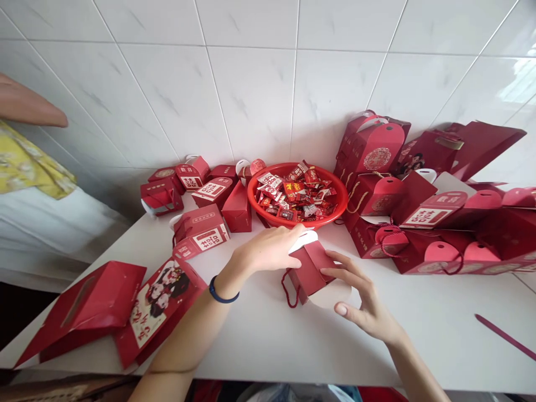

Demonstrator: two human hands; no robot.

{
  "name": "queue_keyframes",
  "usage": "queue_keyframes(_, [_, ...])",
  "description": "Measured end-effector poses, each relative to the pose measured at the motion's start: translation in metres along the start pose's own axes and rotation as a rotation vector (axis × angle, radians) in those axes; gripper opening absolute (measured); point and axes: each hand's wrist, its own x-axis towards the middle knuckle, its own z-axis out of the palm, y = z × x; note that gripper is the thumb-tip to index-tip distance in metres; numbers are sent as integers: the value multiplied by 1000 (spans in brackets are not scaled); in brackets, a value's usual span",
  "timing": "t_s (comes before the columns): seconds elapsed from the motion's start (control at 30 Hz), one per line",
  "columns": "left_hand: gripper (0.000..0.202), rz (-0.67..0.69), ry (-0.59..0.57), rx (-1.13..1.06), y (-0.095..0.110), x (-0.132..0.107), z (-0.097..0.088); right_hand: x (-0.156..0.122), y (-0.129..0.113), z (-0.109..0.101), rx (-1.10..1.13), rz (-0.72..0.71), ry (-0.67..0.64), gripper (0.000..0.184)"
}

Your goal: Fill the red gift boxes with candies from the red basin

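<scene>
Head view: the left hand (270, 252), palm down, extends from the lower left over the white flap (305, 240) of a small dark-red cardboard box (313, 267), its grip indeterminable; the right hand (368, 301) is open, two fingertips against the box's right side, thumb apart. The box rests on a white tabletop (419, 335), between its front edge and a round red plastic basin (344, 196) just behind; bare surface extends rightward from the right hand, bounded at the rear by grouped red cardboard boxes (435, 209).
</scene>
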Motion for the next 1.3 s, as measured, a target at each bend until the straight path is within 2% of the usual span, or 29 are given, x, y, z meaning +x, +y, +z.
queue_keyframes(0.1, [32,92,27,11,0,1,5,0,5,1,-6,-37,2,64])
queue_keyframes(0.2, [28,131,11,8,0,4,11,4,6,2,18,-20,46,57])
queue_keyframes(0.37, [14,216,-40,-73,2,8,17,18,5,12,7,143,231,59])
queue_keyframes(0.43, [20,220,-49,-96,3,8,15,25,4,19,-16,235,281,60])
queue_keyframes(0.53, [35,194,-55,-103,6,8,14,33,4,26,-24,339,261,60])
queue_keyframes(0.7, [24,124,-39,-89,10,11,24,35,7,29,-60,429,295,56])
queue_keyframes(0.83, [31,61,-50,-104,10,14,33,21,2,25,-93,403,297,57])
queue_keyframes(1.0, [33,48,-59,-149,12,15,33,2,-12,28,-298,270,197,85])
queue_keyframes(1.17, [35,95,-62,-138,19,16,35,5,-17,35,-396,242,201,74])
queue_keyframes(1.3, [44,207,-108,-181,19,11,26,2,-20,18,-378,232,215,65])
